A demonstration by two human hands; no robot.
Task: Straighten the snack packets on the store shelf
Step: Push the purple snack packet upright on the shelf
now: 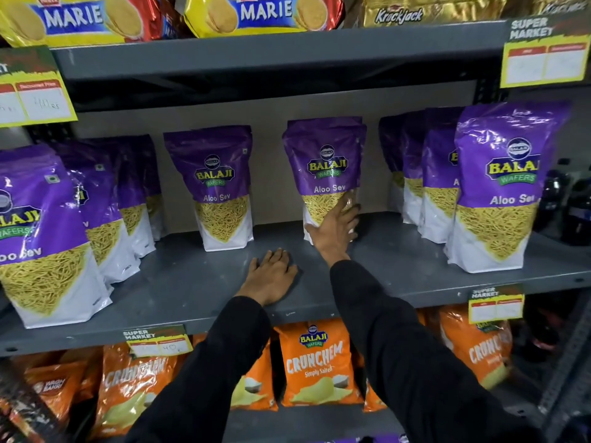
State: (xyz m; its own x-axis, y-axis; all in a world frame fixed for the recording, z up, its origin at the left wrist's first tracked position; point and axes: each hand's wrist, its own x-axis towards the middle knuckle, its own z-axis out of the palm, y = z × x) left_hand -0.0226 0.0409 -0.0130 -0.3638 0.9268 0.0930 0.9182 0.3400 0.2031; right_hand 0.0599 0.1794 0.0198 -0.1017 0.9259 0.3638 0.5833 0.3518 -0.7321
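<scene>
Purple Aloo Sev packets stand upright on the grey middle shelf point(399, 270). My right hand point(335, 228) reaches to the back of the shelf and lies against the lower front of one packet point(324, 155), fingers spread over its base. A single packet point(220, 187) stands to its left. My left hand point(270, 276) rests flat, palm down, on the bare shelf near the front edge, holding nothing. A row of packets point(48, 238) runs back along the left, and another row point(499, 193) stands at the right.
Orange Crunchem bags point(316, 362) fill the shelf below. Marie biscuit packs point(256, 12) and gold Krackjack packs point(415, 11) sit on the shelf above. Price tags point(543, 55) hang from the shelf edges. Dark bottles point(572, 206) stand at far right.
</scene>
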